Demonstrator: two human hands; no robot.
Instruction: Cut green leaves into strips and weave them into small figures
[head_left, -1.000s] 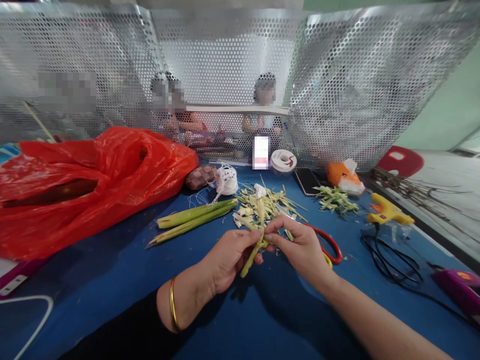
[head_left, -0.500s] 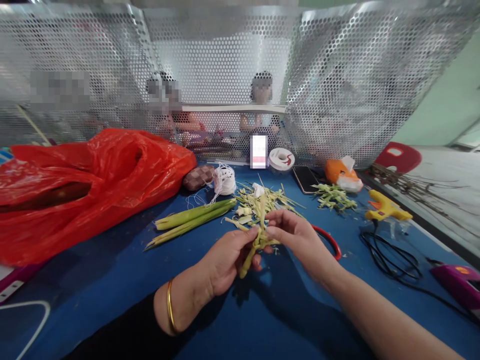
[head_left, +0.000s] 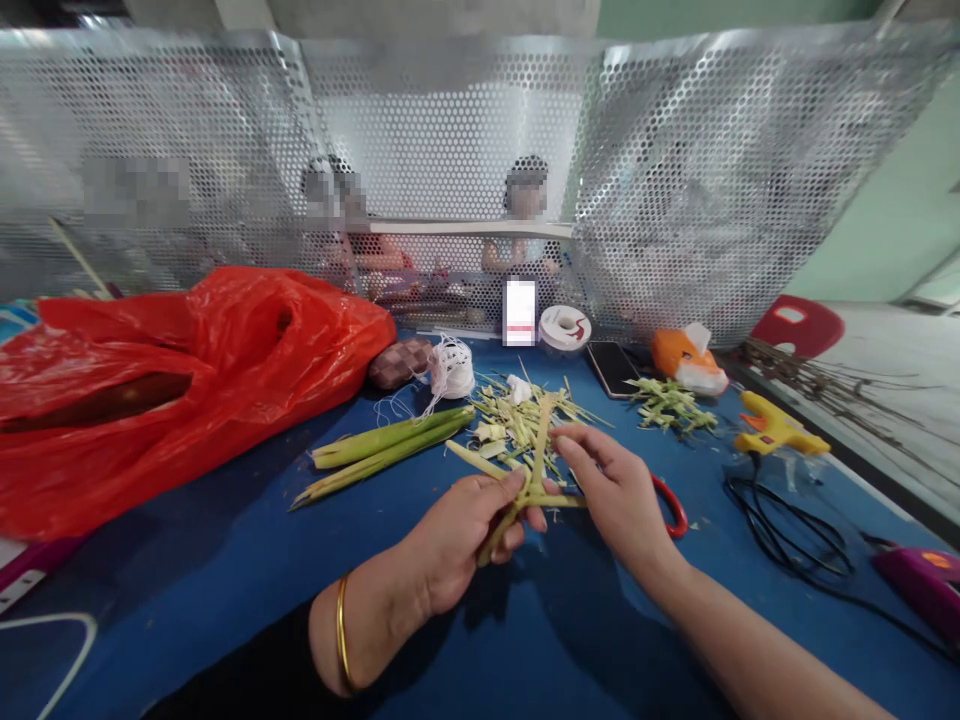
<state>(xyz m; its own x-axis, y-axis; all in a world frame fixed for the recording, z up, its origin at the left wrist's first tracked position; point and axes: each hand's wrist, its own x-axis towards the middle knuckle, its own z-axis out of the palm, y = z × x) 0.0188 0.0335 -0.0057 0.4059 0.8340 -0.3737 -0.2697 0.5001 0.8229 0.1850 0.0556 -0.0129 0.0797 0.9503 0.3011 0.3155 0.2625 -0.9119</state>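
Observation:
In the middle of the head view, my left hand [head_left: 480,515] pinches a woven piece of pale green leaf strips [head_left: 534,492] between thumb and fingers. Several strip ends stick out of it: one upright, one to the left, one to the right, and a thicker twisted end pointing down. My right hand [head_left: 619,490] is closed at the piece's right side, thumb and forefinger together by the upright strip. The hand partly hides the right-pointing strip. Behind both hands lies a heap of cut leaf scraps [head_left: 525,415]. Red scissor-like handles [head_left: 673,508] show behind my right wrist.
Left are a red plastic bag [head_left: 300,340], long green leaf stalks [head_left: 390,440] and white string [head_left: 452,368]. Behind stand a ribbon spool [head_left: 564,328], a phone [head_left: 613,368] and a perforated screen with people beyond. Right are a yellow glue gun [head_left: 780,425] and black cord [head_left: 787,530].
My right hand has shifted slightly right, away from the middle of the woven piece, and its strips now show spread apart. My left hand keeps its hold. The view has tilted a little.

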